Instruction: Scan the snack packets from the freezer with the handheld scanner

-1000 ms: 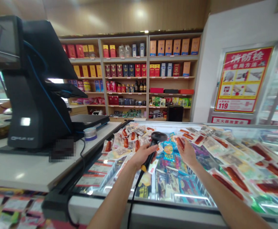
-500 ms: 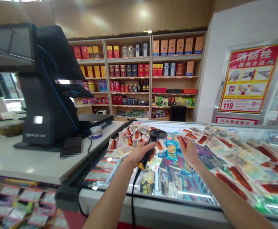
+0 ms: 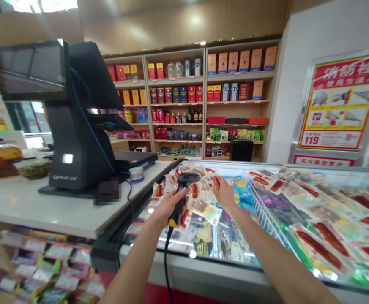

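Observation:
My left hand (image 3: 168, 207) is wrapped round the handle of a black barcode scanner (image 3: 187, 179) with a yellow tip and a trailing cable. My right hand (image 3: 227, 195) pinches a clear sealed sausage packet (image 3: 216, 182) just right of the scanner's head. Beneath both hands is the glass top of a chest freezer (image 3: 184, 262). Sausage packets (image 3: 159, 191) lie heaped around and behind the scanner. A flat pale packet (image 3: 205, 211) rests on the glass between the hands.
More sausage packets (image 3: 322, 249) cover the freezer's right side, beyond a white wire divider (image 3: 268, 217). At left, a checkout terminal (image 3: 76, 126) and a small round tub (image 3: 136, 175) stand on a white counter (image 3: 66, 217). Stocked shelves (image 3: 174, 114) line the back wall.
My right hand has moved left with the sausage packet, nearer the scanner. The left hand and scanner have shifted left too. The view has turned slightly left.

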Motion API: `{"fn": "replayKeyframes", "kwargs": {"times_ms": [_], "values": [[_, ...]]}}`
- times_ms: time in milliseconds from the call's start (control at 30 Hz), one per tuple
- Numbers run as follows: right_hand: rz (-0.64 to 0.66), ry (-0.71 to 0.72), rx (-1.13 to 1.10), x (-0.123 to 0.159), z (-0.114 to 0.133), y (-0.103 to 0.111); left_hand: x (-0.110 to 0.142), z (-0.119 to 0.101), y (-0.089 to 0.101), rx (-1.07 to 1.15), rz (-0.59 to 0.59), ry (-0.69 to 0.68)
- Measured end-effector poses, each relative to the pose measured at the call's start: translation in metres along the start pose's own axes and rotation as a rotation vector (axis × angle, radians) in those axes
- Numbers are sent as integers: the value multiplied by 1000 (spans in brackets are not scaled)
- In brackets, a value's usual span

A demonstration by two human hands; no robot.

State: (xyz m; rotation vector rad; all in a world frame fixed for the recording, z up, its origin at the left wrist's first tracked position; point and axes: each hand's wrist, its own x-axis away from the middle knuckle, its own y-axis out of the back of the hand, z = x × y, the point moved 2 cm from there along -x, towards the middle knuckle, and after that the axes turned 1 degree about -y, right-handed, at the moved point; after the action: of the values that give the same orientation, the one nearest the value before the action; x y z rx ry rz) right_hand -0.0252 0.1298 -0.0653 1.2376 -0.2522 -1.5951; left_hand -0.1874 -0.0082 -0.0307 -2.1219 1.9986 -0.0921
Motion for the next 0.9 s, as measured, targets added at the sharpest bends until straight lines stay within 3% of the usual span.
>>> {"fn": "replayKeyframes", "kwargs": {"times_ms": [167, 300, 400, 567, 667, 767, 900], "values": [[74, -7, 171, -1, 22, -15, 8, 1, 17, -17, -72, 11], [93, 49, 211, 1, 13, 7, 9, 4, 16, -58, -83, 47], [93, 70, 283, 11, -22, 49, 6, 8, 5, -55, -9, 78], [115, -15, 451, 64, -119, 136, -2, 16, -26, -39, 85, 89], [226, 13, 446, 99, -163, 164, -7, 19, -42, -40, 151, 84], [306, 58, 427, 114, -173, 160, -9, 21, -54, -35, 194, 82], [230, -26, 425, 88, -153, 121, -8, 21, -64, -74, 222, 80]]}}
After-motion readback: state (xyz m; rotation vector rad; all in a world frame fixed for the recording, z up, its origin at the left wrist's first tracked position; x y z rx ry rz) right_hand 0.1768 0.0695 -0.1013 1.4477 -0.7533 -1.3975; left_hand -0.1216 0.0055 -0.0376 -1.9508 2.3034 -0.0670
